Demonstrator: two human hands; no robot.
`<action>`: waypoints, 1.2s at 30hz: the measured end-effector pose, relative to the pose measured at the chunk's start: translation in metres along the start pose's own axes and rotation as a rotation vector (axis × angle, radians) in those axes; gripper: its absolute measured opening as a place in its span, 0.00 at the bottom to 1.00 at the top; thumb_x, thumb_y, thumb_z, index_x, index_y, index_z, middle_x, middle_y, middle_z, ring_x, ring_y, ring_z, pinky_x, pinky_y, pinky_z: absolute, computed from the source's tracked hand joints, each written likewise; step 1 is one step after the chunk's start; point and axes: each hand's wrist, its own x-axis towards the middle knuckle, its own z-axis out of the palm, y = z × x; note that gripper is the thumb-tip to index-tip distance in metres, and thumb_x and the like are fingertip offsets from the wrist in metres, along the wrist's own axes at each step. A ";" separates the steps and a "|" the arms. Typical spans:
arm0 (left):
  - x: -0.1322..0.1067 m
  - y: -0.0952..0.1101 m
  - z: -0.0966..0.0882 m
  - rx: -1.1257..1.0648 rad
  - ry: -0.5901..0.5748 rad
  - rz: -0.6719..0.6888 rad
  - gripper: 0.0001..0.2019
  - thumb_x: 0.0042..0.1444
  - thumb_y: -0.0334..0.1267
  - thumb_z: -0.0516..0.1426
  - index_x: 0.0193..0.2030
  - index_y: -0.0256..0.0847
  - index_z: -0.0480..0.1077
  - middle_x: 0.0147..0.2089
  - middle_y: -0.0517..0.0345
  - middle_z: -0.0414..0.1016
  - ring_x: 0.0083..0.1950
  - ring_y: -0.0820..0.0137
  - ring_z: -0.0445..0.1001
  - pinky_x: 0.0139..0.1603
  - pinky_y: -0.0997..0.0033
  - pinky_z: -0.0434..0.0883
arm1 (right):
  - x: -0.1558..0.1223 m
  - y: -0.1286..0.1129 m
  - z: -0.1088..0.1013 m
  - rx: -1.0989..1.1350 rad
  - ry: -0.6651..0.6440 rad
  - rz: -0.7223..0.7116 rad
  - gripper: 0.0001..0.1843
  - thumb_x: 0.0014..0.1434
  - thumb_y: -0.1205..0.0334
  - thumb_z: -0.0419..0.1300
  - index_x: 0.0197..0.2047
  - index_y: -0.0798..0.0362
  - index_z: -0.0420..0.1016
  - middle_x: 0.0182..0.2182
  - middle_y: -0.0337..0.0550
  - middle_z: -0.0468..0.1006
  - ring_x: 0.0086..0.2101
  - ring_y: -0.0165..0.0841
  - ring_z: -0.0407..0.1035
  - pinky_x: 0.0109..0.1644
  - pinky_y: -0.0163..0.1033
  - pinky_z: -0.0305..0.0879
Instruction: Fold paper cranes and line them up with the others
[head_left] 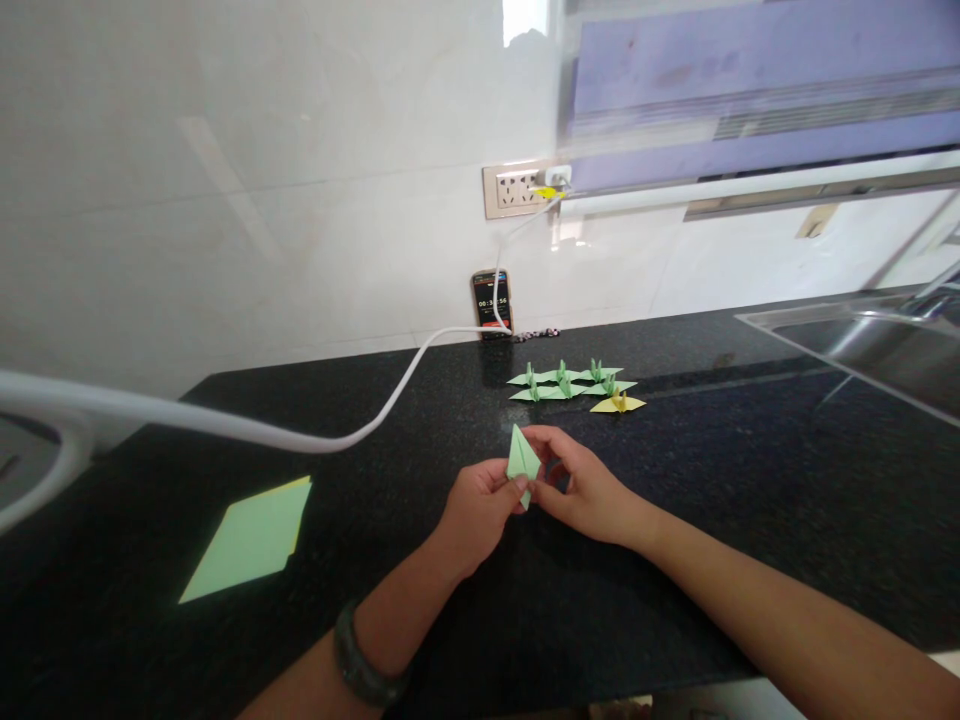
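A folded piece of green paper [522, 462], pointed at the top, is held upright over the black countertop [750, 480]. My left hand [480, 510] pinches its lower left side. My right hand [581, 485] pinches its right side, fingers curled round it. Behind my hands lie several finished green paper cranes [564, 383] and one yellow crane [618, 403]. A small stack of flat paper sheets [251, 540], green on top with yellow beneath, lies on the counter to the left.
A phone [492, 303] showing a timer leans against the white wall, its white cable [360, 435] running across the counter from a wall socket [517, 190]. A steel sink [877, 340] is at the right. A dark band is on my left wrist [364, 665].
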 end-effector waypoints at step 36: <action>0.003 -0.008 -0.002 0.132 -0.036 -0.034 0.11 0.50 0.38 0.53 0.34 0.34 0.72 0.29 0.55 0.73 0.31 0.71 0.70 0.32 0.74 0.64 | 0.004 0.005 -0.008 -0.640 -0.001 -0.077 0.18 0.58 0.63 0.48 0.51 0.55 0.64 0.42 0.50 0.68 0.41 0.36 0.63 0.43 0.42 0.64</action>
